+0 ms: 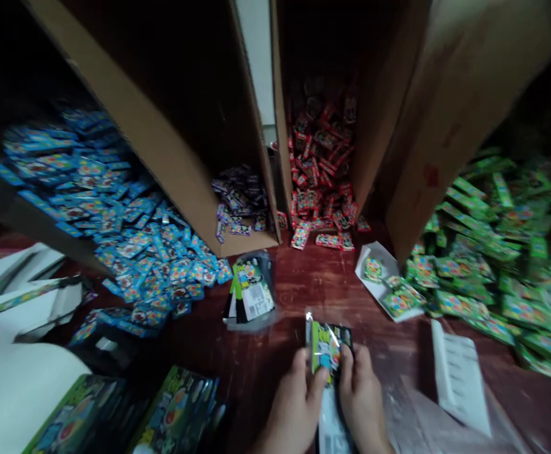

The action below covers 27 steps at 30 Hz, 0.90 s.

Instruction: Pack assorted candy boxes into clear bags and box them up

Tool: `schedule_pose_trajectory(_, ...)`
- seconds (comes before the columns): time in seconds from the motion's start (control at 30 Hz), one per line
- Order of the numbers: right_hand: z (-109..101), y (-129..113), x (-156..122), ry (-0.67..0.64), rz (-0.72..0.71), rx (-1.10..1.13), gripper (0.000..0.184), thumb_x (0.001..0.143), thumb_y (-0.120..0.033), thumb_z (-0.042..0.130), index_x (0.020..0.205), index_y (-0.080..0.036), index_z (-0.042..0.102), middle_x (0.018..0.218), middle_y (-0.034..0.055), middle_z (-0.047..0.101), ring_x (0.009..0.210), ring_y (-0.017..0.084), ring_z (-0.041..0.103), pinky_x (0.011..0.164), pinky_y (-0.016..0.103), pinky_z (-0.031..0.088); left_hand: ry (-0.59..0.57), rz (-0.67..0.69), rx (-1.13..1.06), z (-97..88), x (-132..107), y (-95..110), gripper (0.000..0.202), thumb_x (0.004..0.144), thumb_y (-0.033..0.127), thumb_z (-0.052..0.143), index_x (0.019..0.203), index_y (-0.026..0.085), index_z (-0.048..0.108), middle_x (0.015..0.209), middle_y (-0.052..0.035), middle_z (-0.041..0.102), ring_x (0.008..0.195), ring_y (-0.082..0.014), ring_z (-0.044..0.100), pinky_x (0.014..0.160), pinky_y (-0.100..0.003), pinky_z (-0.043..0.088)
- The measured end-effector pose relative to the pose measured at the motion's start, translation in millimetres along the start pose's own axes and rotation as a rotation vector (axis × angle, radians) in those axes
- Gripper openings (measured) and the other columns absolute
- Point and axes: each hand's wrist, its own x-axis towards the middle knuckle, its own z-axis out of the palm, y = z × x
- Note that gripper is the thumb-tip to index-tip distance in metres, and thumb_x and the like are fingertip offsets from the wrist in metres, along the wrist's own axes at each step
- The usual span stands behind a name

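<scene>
Both my hands grip a small clear-wrapped packet (328,345) with a green printed card inside, low in the middle of the view. My left hand (298,400) pinches its left edge with the thumb on the front. My right hand (363,397) closes on its right side. A similar wrapped packet (253,291) lies flat on the dark red table (313,284) just beyond my hands.
Cardboard boxes lie tipped open at the back: blue packets (115,214) spill at left, purple ones (240,198) in the middle box, red ones (320,183) beside them, green ones (493,252) at right. White sheets (459,372) lie at right, printed cards (176,410) at lower left.
</scene>
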Motion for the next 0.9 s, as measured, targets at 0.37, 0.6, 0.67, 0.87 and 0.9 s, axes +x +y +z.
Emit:
schedule_pose_trajectory(0.37,32.9,-103.7,177.2,-0.238,-0.806,-0.621,0.064,0.099,-0.047,0.046,0.149,-0.008,0.040,0.151,0.0247,0.046,0.142,0.038,0.041,0.118,0.055,0.032,0.292,0.101,1.129,-198.0,88.6,40.5,0.048,0.102,0.032,0.045,0.145,0.012,0.047,0.136,-0.0199,0.060,0.127,-0.0313,0.057,0.107,-0.044,0.046)
schedule_pose_trajectory(0.6,192.8,-212.3,269.3,-0.540,-0.822,-0.807,0.087,0.090,-0.049,0.063,0.162,-0.031,0.018,0.172,0.0088,0.008,0.156,0.036,0.014,0.122,0.051,0.023,0.038,0.097,1.428,-254.1,158.7,31.2,0.081,0.073,0.006,0.076,0.144,0.036,0.053,0.152,-0.0162,0.047,0.135,-0.0472,0.045,0.093,-0.064,0.052)
schedule_pose_trajectory(0.67,224.1,-225.3,285.8,-0.500,-0.726,-0.837,0.096,0.087,-0.067,0.059,0.163,-0.033,0.011,0.172,0.0122,0.001,0.154,0.046,0.013,0.118,0.063,0.022,-0.006,0.081,1.492,-265.0,164.6,11.3,0.099,0.062,0.004,0.082,0.146,0.043,0.048,0.160,-0.0130,0.036,0.140,-0.0522,0.036,0.091,-0.070,0.051)
schedule_pose_trajectory(0.87,257.5,-219.2,311.2,-0.456,-0.630,-0.940,0.084,0.086,-0.080,0.045,0.154,-0.031,0.043,0.170,0.0145,0.016,0.149,0.053,0.017,0.112,0.076,0.001,-0.113,0.171,1.497,-287.9,187.2,-28.1,0.093,0.070,0.007,0.074,0.148,0.047,0.044,0.146,-0.0095,0.051,0.131,-0.0383,0.050,0.085,-0.045,0.060)
schedule_pose_trajectory(0.9,255.5,-215.3,309.3,-0.458,-0.641,-0.950,0.079,0.088,-0.077,0.044,0.150,-0.029,0.049,0.168,0.0162,0.022,0.148,0.052,0.022,0.112,0.076,0.003,-0.110,0.185,1.486,-287.8,188.1,-27.2,0.087,0.070,0.007,0.073,0.145,0.044,0.047,0.141,-0.0110,0.055,0.128,-0.0380,0.052,0.084,-0.044,0.060)
